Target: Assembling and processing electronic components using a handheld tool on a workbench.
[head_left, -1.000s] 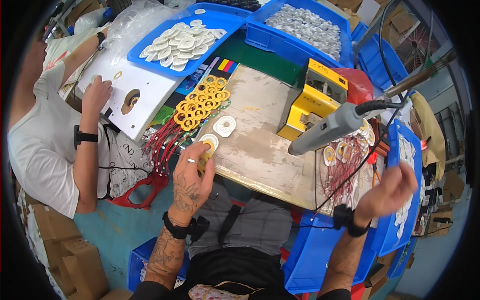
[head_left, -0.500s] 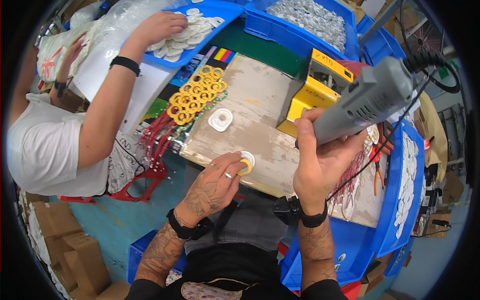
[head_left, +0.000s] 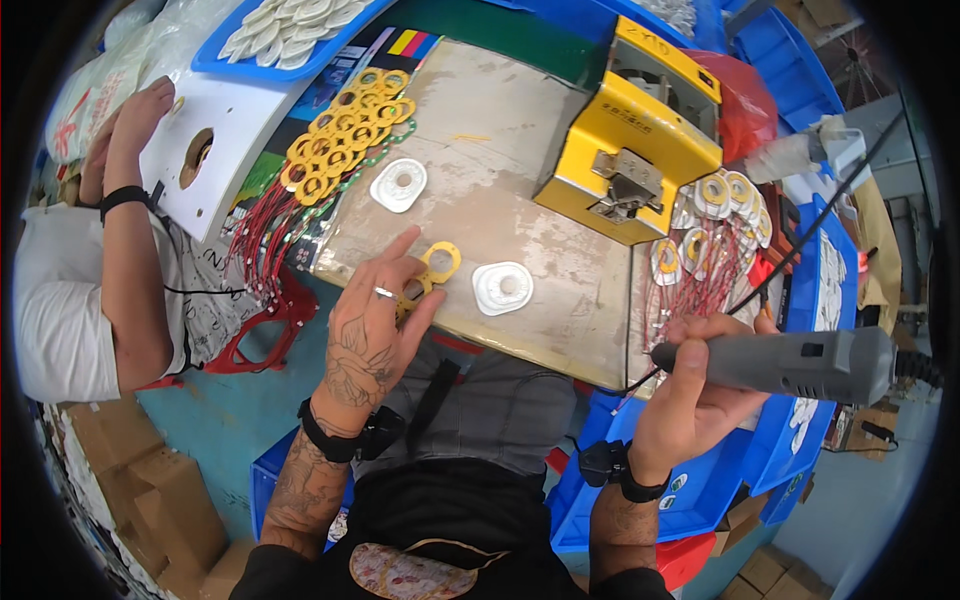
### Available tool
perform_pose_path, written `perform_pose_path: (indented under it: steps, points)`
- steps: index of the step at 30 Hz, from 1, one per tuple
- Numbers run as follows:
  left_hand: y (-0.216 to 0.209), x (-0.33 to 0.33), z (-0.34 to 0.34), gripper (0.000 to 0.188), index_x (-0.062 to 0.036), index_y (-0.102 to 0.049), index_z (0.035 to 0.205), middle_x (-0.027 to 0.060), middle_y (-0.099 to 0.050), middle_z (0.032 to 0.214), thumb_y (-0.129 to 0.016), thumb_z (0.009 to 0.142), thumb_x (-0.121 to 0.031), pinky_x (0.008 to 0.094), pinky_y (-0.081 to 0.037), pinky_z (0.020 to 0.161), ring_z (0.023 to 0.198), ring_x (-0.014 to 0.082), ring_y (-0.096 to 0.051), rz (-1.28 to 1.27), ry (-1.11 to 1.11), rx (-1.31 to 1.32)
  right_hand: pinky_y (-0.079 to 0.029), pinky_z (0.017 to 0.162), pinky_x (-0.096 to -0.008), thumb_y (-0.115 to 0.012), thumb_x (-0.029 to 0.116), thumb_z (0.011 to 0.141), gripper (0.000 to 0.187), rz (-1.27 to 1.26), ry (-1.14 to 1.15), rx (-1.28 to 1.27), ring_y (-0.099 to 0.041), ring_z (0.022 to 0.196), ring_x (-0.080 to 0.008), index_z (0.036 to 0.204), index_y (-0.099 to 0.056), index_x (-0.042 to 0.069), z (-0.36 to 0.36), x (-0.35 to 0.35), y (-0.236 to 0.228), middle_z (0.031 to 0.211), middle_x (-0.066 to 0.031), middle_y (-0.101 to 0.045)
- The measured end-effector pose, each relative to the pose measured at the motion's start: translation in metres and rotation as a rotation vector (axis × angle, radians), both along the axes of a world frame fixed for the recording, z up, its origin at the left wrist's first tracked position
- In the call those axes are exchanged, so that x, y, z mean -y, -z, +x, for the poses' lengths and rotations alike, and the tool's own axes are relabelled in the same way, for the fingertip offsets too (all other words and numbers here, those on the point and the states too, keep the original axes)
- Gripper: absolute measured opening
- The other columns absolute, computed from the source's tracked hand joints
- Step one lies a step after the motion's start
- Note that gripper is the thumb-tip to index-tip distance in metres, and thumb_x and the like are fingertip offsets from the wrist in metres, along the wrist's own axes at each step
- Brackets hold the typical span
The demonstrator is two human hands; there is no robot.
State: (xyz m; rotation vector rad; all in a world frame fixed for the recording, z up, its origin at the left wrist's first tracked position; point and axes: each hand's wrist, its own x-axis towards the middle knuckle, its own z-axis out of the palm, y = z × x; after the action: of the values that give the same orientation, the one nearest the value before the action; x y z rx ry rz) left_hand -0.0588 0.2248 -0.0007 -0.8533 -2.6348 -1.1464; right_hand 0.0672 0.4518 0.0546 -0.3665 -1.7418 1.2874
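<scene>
My left hand (head_left: 368, 305) is over the table's near edge, pinching a pair of yellow rings (head_left: 441, 262) between thumb and fingers; the fingers partly cover the lower ring. Just right of them a white rounded plastic piece (head_left: 503, 288) with a round middle lies flat. A similar white piece (head_left: 398, 185) lies farther off to the left. At the right edge of the table my right hand (head_left: 700, 400) grips a grey corded power tool (head_left: 800, 366), held sideways with its dark tip pointing left. Its exact kind I cannot make out.
A yellow machine (head_left: 630, 130) stands at the back right. Beside it lie white pieces with red wires (head_left: 712, 225). Linked yellow rings (head_left: 345, 135) lie at the left. A co-worker's hand (head_left: 145, 110) is over a white board (head_left: 215, 140). Blue bins (head_left: 560, 500) stand at the near right.
My right hand has brought the tool down and right, turning its tip left. My left hand has come off the near white piece with the yellow rings. The co-worker's hand has left the blue tray.
</scene>
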Motion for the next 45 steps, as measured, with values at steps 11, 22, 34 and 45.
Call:
perform_pose_path:
  steps: [11,22,34,45]
  points:
    - [-0.005,0.018,-0.001,0.035,-0.0092,-0.075,0.117,0.0099,-0.070,0.122,-0.078,0.084,0.000,0.0446,-0.057,0.093,0.113,0.0339,-0.066,-0.194,0.095,-0.125,-0.053,0.086,-0.0383,-0.067,0.007,0.099,0.064,0.074,-0.024,0.004,-0.060,0.089,-0.0194,0.152,-0.032,-0.001,-0.001,0.003,0.000,0.106,-0.0144,-0.063]
    - [0.003,-0.020,0.006,0.040,-0.0048,-0.071,0.119,0.0139,-0.067,0.122,-0.078,0.080,-0.002,0.0442,-0.057,0.094,0.112,0.0348,-0.065,-0.081,0.304,-0.103,-0.053,0.086,-0.0382,-0.067,0.009,0.099,0.065,0.087,-0.065,0.048,-0.062,0.088,-0.0199,0.152,-0.030,-0.003,-0.003,0.008,-0.001,0.103,-0.0153,-0.064]
    - [0.007,-0.021,0.004,0.037,-0.0051,-0.072,0.116,0.0116,-0.068,0.120,-0.079,0.080,-0.003,0.0436,-0.058,0.094,0.110,0.0329,-0.066,-0.062,0.317,-0.112,-0.053,0.082,-0.0372,-0.064,0.011,0.100,0.070,0.134,-0.069,0.072,-0.062,0.085,-0.0197,0.156,-0.023,-0.002,-0.009,0.010,-0.004,0.100,-0.0147,-0.063]
    - [0.003,-0.018,0.002,0.036,-0.0048,-0.072,0.117,0.0126,-0.067,0.122,-0.078,0.082,-0.002,0.0439,-0.058,0.094,0.112,0.0337,-0.065,-0.097,0.337,-0.055,-0.056,0.081,-0.0377,-0.065,0.024,0.101,0.084,0.205,-0.094,-0.009,-0.065,0.082,-0.0224,0.164,-0.016,-0.002,-0.023,0.003,-0.022,0.106,-0.0162,-0.064]
